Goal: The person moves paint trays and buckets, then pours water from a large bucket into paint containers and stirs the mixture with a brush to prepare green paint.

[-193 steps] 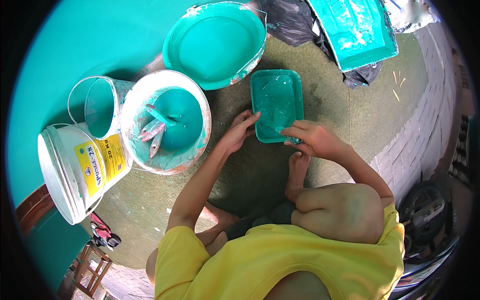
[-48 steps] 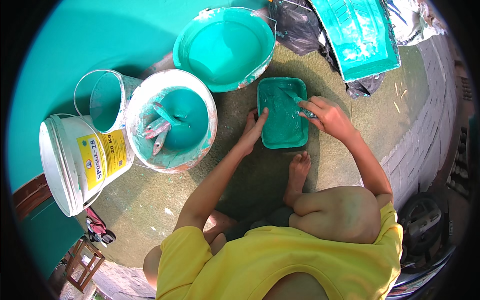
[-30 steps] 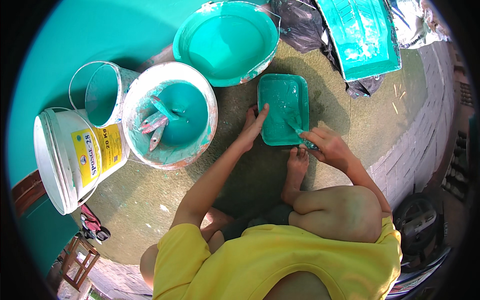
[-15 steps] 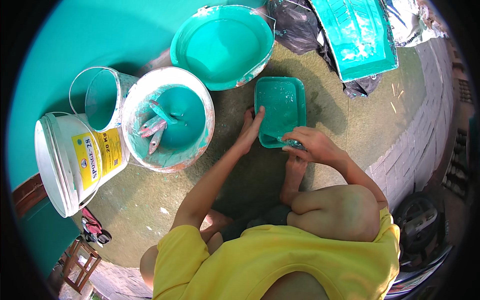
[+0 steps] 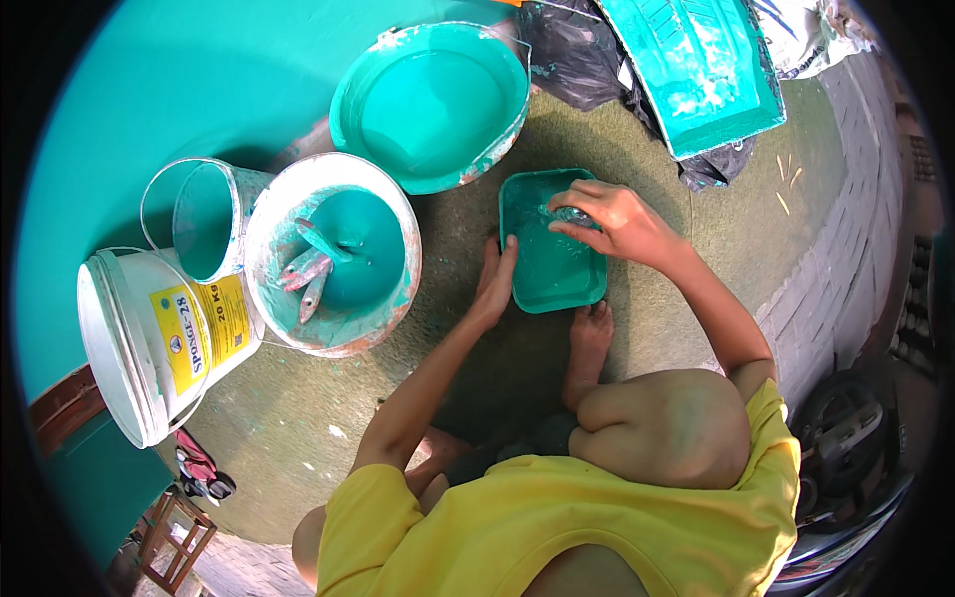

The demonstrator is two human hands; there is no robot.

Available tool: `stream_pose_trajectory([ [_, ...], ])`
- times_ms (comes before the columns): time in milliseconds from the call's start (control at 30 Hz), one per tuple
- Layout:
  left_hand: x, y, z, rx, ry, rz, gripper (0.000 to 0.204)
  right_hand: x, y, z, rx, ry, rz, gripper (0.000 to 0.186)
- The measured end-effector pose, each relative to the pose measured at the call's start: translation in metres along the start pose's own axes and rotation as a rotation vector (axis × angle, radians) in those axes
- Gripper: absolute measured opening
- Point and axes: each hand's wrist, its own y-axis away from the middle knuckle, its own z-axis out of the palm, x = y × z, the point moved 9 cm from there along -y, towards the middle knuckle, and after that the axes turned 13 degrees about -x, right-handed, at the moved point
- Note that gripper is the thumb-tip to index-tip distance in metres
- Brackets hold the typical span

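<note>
A rectangular green plastic tub [image 5: 557, 284] rests on the ground in front of me, by my bare foot. My left hand [image 5: 494, 284] grips its left rim, thumb on top, the other fingers partly hidden along the outer side. Over the tub's far half, my right hand [image 5: 622, 224] pinches a small crumpled, shiny wad smeared with green [image 5: 572, 214]. The wad presses against the tub's inside; its exact kind is unclear, as the fingers cover part of it. Wet-looking green coats the tub's inner surface.
To the left stand a white bucket [image 5: 406, 234] holding green paint and several brushes [image 5: 303, 269], a lidded pail [image 5: 129, 328] and a small bucket [image 5: 204, 224]. Further off are a wide paint basin [image 5: 438, 109], a roller tray [image 5: 696, 80] and a black plastic bag [image 5: 572, 60].
My right hand has moved the wad from the tub's near right corner to its far side. My left hand stays at the left rim. The view has shifted slightly.
</note>
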Motion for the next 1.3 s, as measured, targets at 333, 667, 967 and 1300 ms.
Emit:
stream_pose_trajectory([
  [333, 0.018, 0.004, 0.009, -0.013, 0.035, 0.018, 0.088, -0.006, 0.032, -0.017, 0.027, 0.261, 0.077, 0.026],
  [667, 0.019, -0.001, 0.019, -0.001, 0.112, 0.036, 0.091, -0.023, 0.074, -0.003, 0.011, 0.186, 0.148, 0.025],
  [967, 0.025, -0.004, 0.028, -0.011, 0.166, 0.086, 0.093, -0.029, 0.095, 0.004, 0.01, 0.032, 0.195, 0.024],
  [1300, 0.033, -0.003, 0.035, -0.012, 0.126, 0.055, 0.094, -0.04, 0.077, 0.001, -0.065, -0.106, 0.109, 0.023],
])
